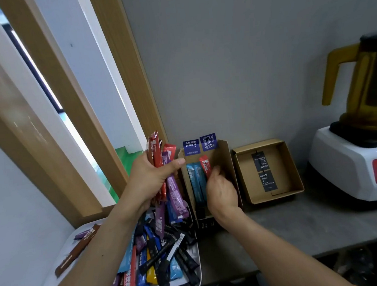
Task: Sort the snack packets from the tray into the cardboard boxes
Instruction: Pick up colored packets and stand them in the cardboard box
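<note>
At lower left, a white tray (197, 280) heaped with snack packets (161, 249) sits just beside a narrow cardboard box (223, 158). Above the tray, the left hand (149, 181) grips a red-and-purple bundle (175, 192). The right hand (221, 192) pinches a red packet (205, 164) inside that box, beside blue packets (195, 181). Further right: shallow box (246, 178), bare grey surface (295, 229) before it, blender (350, 164).

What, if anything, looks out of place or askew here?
A red packet leans askew across the blue packets in the taller box, the only red one there; the right hand holds its lower end.
</note>
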